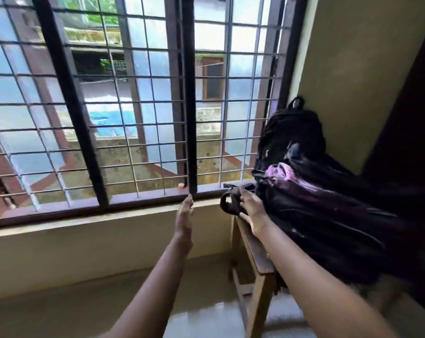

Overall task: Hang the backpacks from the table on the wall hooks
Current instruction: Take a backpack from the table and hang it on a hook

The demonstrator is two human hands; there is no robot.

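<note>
Two dark backpacks rest on a small wooden table [254,252] in the right corner. The nearer one, black with purple patches [328,215], lies on its side. The other black backpack [291,132] stands upright behind it against the wall, its top loop up. My right hand [251,209] is closed around the top handle strap of the purple-and-black backpack at the table's left end. My left hand [184,219] is held out flat beside it, fingers straight, holding nothing, just below the window sill. No wall hooks are in view.
A large barred window [133,106] with a dark frame fills the wall ahead, with a ledge beneath it. A yellow wall [352,69] and a dark door or cupboard edge [413,142] are on the right. The glossy floor [206,320] lies below.
</note>
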